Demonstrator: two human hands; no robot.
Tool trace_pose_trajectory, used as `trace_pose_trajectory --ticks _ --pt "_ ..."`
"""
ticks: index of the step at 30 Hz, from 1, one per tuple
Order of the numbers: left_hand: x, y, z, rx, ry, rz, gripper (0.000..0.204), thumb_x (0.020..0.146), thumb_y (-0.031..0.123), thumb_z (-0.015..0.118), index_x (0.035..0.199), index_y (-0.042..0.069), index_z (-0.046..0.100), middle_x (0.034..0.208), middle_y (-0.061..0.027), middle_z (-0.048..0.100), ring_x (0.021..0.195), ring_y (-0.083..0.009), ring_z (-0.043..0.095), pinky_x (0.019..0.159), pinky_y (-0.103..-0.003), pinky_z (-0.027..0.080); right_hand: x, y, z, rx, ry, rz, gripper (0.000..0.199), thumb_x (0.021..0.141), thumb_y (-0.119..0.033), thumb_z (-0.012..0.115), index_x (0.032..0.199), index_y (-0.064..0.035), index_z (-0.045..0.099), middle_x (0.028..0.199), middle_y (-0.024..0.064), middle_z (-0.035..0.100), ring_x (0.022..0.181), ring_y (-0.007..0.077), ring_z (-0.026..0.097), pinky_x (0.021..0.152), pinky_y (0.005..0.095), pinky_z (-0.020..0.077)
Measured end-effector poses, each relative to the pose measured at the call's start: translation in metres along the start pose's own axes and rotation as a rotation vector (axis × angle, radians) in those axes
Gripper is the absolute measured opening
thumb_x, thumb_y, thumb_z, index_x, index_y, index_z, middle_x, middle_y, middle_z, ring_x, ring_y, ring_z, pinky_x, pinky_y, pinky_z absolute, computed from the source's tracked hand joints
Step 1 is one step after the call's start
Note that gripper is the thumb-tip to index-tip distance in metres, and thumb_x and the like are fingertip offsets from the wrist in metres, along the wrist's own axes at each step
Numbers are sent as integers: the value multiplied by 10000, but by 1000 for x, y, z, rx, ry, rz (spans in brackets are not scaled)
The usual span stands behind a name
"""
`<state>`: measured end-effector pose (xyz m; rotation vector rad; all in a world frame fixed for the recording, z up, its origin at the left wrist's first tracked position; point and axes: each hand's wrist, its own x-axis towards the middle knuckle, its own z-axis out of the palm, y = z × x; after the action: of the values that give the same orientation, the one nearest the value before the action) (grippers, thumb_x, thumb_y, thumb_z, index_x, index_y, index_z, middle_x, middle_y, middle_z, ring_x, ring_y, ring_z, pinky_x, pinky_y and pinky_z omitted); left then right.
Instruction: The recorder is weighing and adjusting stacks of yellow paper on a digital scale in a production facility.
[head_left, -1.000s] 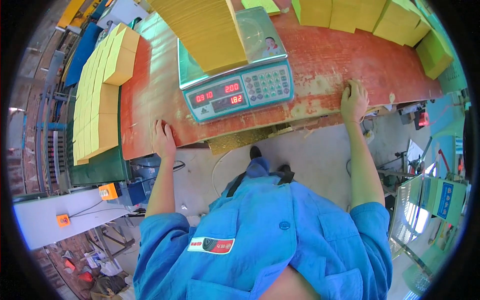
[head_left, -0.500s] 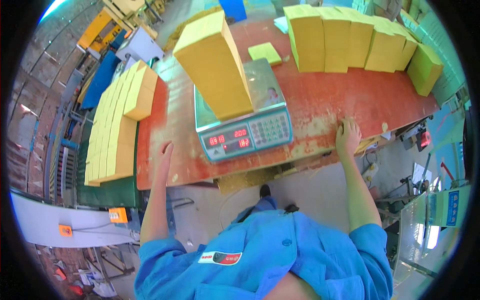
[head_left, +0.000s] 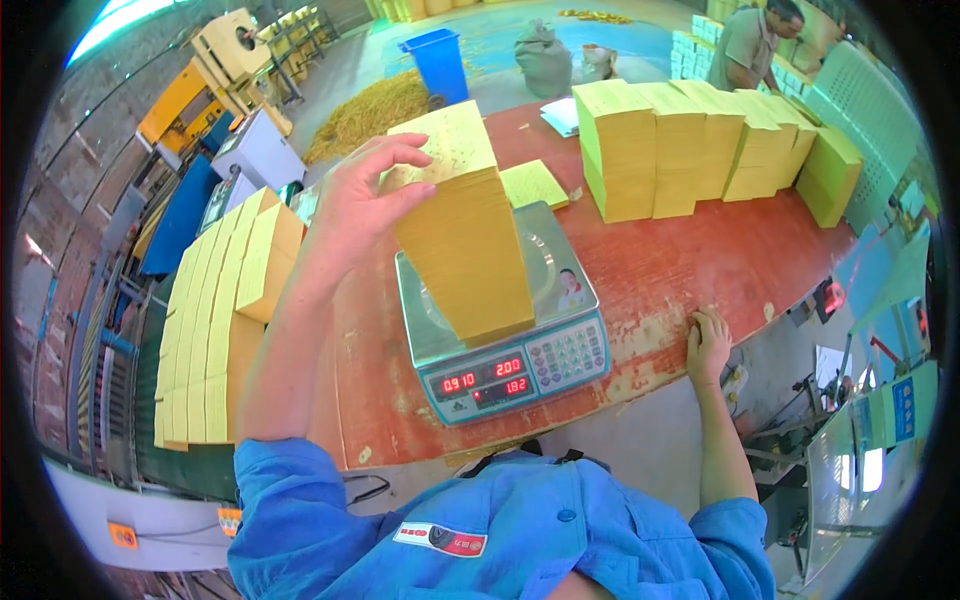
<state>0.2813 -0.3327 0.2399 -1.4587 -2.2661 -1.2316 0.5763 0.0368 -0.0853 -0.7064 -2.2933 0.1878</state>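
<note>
A tall stack of yellow paper sheets (head_left: 465,260) stands upright on the metal pan of a digital counting scale (head_left: 480,390), whose red display is lit. My left hand (head_left: 372,195) is raised at the stack's upper left corner, thumb and fingers apart. Whether its fingertips touch the paper I cannot tell. At the table's front edge, to the right of the scale, my right hand (head_left: 708,345) rests with fingers laid loosely on the wood and nothing in it. A thin yellow pad of sheets (head_left: 534,185) lies behind the scale.
Yellow stacks (head_left: 690,150) line the back right of the red table (head_left: 640,270). More stacks (head_left: 215,320) fill a green surface at left. Beyond are a blue bin (head_left: 437,62), a shavings heap (head_left: 370,112), grey sacks (head_left: 545,60) and another person (head_left: 745,50).
My left hand has risen from the table's left front to the top of the paper stack. My right hand stays at the table edge. The view has tilted up.
</note>
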Motion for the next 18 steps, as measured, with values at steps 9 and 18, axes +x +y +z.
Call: trace_pose_trajectory --ticks 9,18 --pt "9 -7 0 64 -52 -56 76 839 46 663 909 16 656 1123 -72 687 1090 -185 611 957 -320 441 2 -5 -3 -5 -6 27 206 834 -90 599 1034 -84 646 1182 67 635 1175 282 549 981 416 412" --pt "11 22 18 148 275 115 8 828 7 642 834 9 636 1024 -100 709 947 -259 673 834 -326 506 14 -5 -9 291 -165 284 199 902 -109 564 1080 -76 648 1143 82 649 1060 264 606 912 413 457"
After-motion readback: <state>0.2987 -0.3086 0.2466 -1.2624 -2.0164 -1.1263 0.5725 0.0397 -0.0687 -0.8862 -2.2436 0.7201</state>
